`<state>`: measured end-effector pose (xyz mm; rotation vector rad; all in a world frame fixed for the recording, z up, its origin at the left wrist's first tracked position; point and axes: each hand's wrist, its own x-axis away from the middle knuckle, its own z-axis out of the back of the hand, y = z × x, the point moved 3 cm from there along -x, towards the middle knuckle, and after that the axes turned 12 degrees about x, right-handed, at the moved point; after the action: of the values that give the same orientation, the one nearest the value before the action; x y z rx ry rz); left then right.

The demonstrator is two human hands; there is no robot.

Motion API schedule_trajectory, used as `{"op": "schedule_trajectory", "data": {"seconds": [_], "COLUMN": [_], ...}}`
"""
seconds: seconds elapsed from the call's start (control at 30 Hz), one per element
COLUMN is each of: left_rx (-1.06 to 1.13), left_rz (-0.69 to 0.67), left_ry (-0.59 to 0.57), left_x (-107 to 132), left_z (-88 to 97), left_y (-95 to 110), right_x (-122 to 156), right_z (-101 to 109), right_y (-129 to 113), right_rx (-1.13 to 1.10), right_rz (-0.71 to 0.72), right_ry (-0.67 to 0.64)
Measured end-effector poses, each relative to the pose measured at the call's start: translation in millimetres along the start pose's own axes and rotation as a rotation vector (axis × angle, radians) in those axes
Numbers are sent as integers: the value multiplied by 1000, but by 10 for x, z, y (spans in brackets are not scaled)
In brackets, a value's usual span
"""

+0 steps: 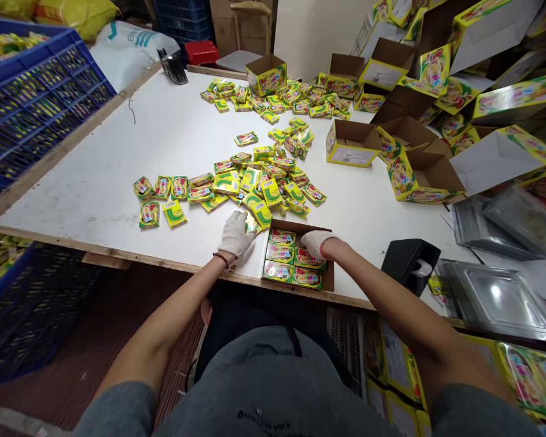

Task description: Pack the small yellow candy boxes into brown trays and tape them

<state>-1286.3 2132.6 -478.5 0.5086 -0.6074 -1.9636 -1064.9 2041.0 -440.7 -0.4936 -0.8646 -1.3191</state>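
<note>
My left hand, in a white glove, has its thumb and fingers closed around the edge of a small yellow-green packet at the near side of a pile. My right hand, also gloved, reaches into an open display box at the table's front edge. Its fingers point down over the upper right part of the box, and their tips are partly hidden. Packets lie in two columns inside the box, printed faces up. The loose packet pile spreads just beyond both hands.
More packets are heaped at the table's back. Empty display boxes crowd the right side, above clear plastic trays. A black tape dispenser stands right of my right arm. Blue crates flank the white table at left.
</note>
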Motion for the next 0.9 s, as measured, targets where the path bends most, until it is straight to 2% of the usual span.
{"op": "schedule_trajectory", "data": {"seconds": [0.07,0.2,0.37,0.47,0.57,0.67,0.77,0.83,0.9], "left_rx": [-67,-72,-72,-87,-167,-176,75,430,832], "left_rz": [60,122,145,147,74,53,175,217,171], "left_ry": [-59,-107,-125,-124,-124,-156,-105,-56,-101], "left_x": [-83,-145,-115,-30,54,49,-20,-40,-16], "left_z": [-61,-127,-58,-19,-39,-63,28,127,204], "left_y": [-84,-189,-303,-282,-198,-152,-145,-72,114], "right_x": [-143,-253,-241,-187,-67,91,246,352,471], "right_z": [-109,-264,-372,-324,-216,-105,24,161,338], "right_y": [-35,-53,-58,-88,-131,-154,-120,-83,-49], "right_rx": [-24,-98,-148,-160,-176,-229,-315,-382,-471], "right_rz": [11,-10,-55,-31,-13,-18,-30,-11,29], "right_ry": [-5,87,159,165,183,212,299,455,667]}}
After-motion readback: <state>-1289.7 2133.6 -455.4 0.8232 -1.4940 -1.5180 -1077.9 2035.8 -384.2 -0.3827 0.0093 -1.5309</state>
